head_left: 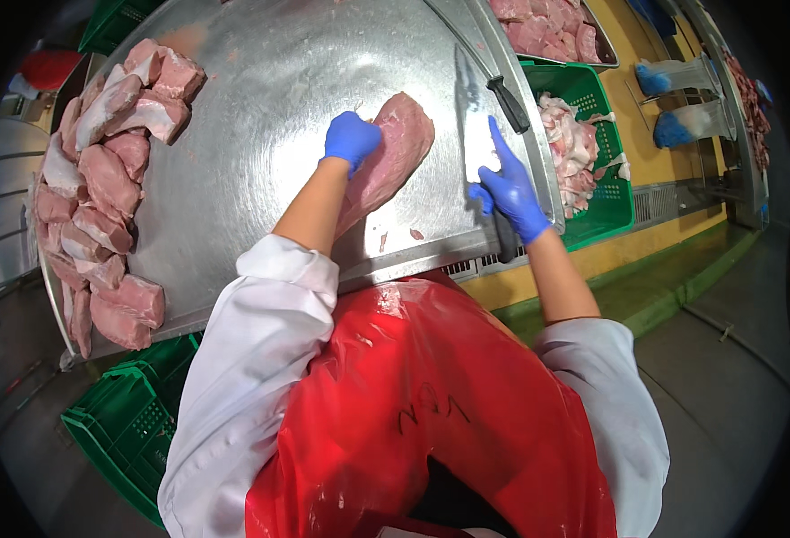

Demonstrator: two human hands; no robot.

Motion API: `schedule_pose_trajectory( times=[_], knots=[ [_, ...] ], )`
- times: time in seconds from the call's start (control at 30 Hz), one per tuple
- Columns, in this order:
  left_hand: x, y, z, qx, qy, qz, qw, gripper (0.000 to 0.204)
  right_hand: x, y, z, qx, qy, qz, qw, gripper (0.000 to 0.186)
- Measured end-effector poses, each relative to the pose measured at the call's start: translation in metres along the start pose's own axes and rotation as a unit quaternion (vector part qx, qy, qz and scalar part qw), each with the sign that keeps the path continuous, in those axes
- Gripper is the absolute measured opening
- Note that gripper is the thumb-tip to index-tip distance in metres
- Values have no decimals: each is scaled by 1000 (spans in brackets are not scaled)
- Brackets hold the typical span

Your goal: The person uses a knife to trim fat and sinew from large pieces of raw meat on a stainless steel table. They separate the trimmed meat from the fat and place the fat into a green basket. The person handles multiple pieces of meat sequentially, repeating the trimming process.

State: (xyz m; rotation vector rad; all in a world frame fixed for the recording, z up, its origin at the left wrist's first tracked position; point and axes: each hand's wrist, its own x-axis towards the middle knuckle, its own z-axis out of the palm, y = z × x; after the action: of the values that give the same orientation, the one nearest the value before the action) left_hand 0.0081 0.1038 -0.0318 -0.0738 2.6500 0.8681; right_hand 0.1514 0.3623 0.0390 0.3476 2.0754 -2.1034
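Note:
A long, pale pink piece of raw meat [397, 148] lies slantwise on the metal table [269, 99] in front of me. My left hand [353, 142], in a blue glove, is closed at the meat's left edge and grips it there. To the right of the meat, my right hand [513, 193], also blue-gloved, is closed around a knife, its index finger stretched forward. The knife's dark handle [505, 238] sticks out below the palm; its broad, shiny blade [474, 117] points away from me, partly lost in glare. Small meat scraps [415, 234] lie near the table's front edge.
Cut meat chunks [108, 179] are heaped along the table's left side. A long, thin tool with a black handle [508, 104] lies at the right edge. Beyond it are a green crate [624, 193] of pale trimmings and a tray of meat [547, 31]. Another green crate [112, 430] stands lower left.

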Motion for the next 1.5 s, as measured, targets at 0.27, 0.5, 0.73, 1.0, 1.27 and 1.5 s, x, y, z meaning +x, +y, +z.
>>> schedule_pose_trajectory(
  times=[0.27, 0.5, 0.73, 1.0, 1.27, 1.5],
  knots=[
    [-14, -14, -10, -323, -45, -48, 944, 20, 98, 35, 107, -123, -74, 38, 989, 79],
    [-6, -25, -15, -116, 8, 98, 988, 20, 7, -12, 66, -197, -284, 151, 926, 79],
    [0, -4, -29, -158, 12, 60, 985, 22, 64, 11, 107, -161, -252, 119, 947, 78],
    [-12, 21, -45, -356, -51, 14, 933, 14, 51, 14, 108, -112, -261, 88, 955, 82],
    [-23, 19, -68, -466, -110, 16, 878, 15, -3, 41, 92, -178, -334, 17, 926, 81],
    [-26, 4, -99, -525, -72, 14, 848, 16, -34, 37, 115, -135, -361, 49, 921, 79]
  ],
)
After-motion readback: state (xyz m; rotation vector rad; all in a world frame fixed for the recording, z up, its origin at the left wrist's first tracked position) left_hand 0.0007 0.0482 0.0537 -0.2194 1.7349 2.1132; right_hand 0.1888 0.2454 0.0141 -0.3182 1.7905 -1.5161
